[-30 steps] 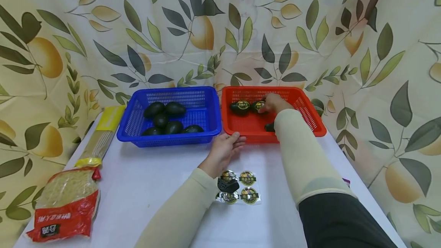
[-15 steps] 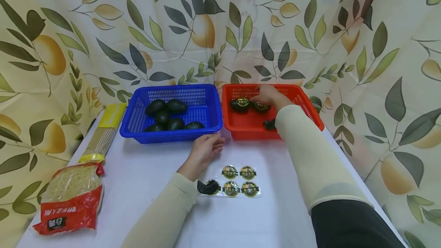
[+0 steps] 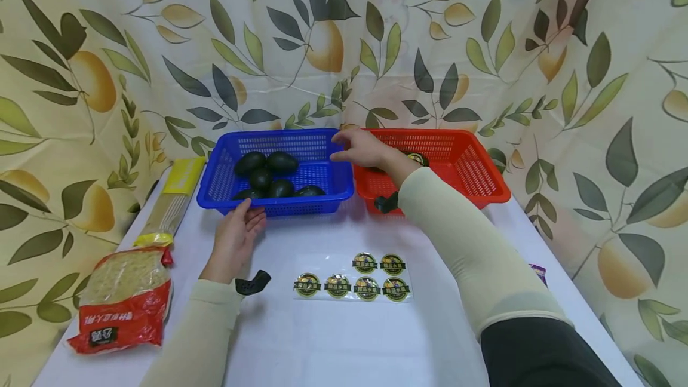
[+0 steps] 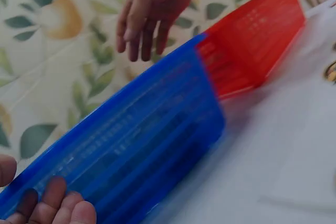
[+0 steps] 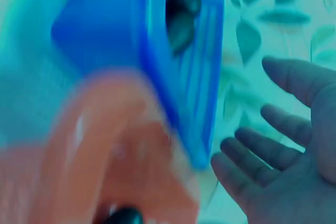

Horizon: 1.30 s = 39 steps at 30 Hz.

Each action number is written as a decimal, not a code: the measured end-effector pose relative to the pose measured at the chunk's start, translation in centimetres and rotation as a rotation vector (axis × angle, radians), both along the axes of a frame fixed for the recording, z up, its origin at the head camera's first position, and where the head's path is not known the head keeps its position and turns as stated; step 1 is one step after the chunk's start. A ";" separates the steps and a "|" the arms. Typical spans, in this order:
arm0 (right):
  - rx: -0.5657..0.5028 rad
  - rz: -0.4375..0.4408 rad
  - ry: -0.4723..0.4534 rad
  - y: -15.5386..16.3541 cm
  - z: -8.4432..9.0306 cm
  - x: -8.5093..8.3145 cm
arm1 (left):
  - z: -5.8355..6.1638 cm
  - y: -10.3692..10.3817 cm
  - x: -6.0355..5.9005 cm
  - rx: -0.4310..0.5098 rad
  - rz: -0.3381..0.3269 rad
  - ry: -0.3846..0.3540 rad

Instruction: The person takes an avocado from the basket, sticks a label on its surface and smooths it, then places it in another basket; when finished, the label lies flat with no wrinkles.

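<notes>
Several dark avocados (image 3: 282, 163) lie in the blue plastic basket (image 3: 285, 208). My left hand (image 3: 236, 235) is at the front rim of this basket, fingers loosely bent; in the left wrist view its fingertips (image 4: 52, 195) are close to the blue wall, and contact cannot be told. Over the place where the baskets meet, my right hand (image 3: 368, 151) reaches leftward with fingers spread and nothing held, as the right wrist view also shows. Behind it, the red basket (image 3: 481, 178) holds avocados with round gold labels; one labelled avocado (image 3: 418, 159) shows, others are mostly hidden.
A clear sheet of round gold-and-black stickers (image 3: 337, 285) lies on the white table in front of the baskets. At the left are a red-and-clear food bag (image 3: 126, 297) and a yellow-ended noodle pack (image 3: 172, 202). A patterned curtain (image 3: 376, 88) stands behind.
My right hand has left the labelled avocado in the red basket and moved left toward the blue one. My left hand has moved left, from the red basket's front corner along the blue basket's front, uncovering stickers.
</notes>
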State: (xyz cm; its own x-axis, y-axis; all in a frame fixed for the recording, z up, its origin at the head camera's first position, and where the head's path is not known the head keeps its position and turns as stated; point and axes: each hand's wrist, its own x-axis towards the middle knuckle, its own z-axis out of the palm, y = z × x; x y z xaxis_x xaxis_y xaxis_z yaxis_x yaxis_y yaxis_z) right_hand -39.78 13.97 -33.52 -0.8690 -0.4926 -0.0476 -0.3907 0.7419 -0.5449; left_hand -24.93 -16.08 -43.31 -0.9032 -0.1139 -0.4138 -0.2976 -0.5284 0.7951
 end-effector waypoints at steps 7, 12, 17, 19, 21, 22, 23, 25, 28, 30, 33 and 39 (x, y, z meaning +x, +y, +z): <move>0.025 0.201 -0.179 -4.6 -0.3 0.9 | 1.0 -4.1 0.2 0.070 0.115 -0.084; 0.117 0.277 -0.245 -6.6 -0.9 0.6 | 1.1 -5.3 0.4 0.019 0.142 -0.084; 0.268 0.308 -0.282 -8.0 -1.2 -0.1 | 0.9 -5.6 0.3 -0.054 0.136 -0.077; 0.339 0.318 -0.298 -8.4 -1.4 -0.4 | 0.8 -5.6 0.2 -0.067 0.135 -0.070; 0.397 0.338 -0.316 -8.9 -1.5 -0.6 | 0.6 -5.5 0.1 -0.078 0.137 -0.069; 0.424 0.351 -0.324 -9.1 -1.6 -0.7 | 0.6 -5.5 0.0 -0.085 0.138 -0.070; 0.446 0.359 -0.332 -9.3 -1.7 -0.8 | 0.5 -5.5 0.0 -0.097 0.135 -0.069; 0.474 0.366 -0.365 -9.5 -1.9 -0.9 | 0.4 -5.4 -0.1 -0.109 0.127 -0.066; 0.505 0.368 -0.414 -9.7 -2.4 -1.3 | 0.2 -5.2 -0.3 -0.122 0.123 -0.062; 0.527 0.364 -0.443 -9.9 -2.6 -1.5 | 0.1 -5.1 -0.4 -0.126 0.114 -0.056; 0.552 0.376 -0.446 -10.1 -2.7 -1.6 | 0.0 -5.1 -0.4 -0.133 0.108 -0.053; 0.523 0.386 -0.406 -10.4 -1.6 -1.3 | 0.1 -5.7 -0.3 -0.143 0.111 -0.058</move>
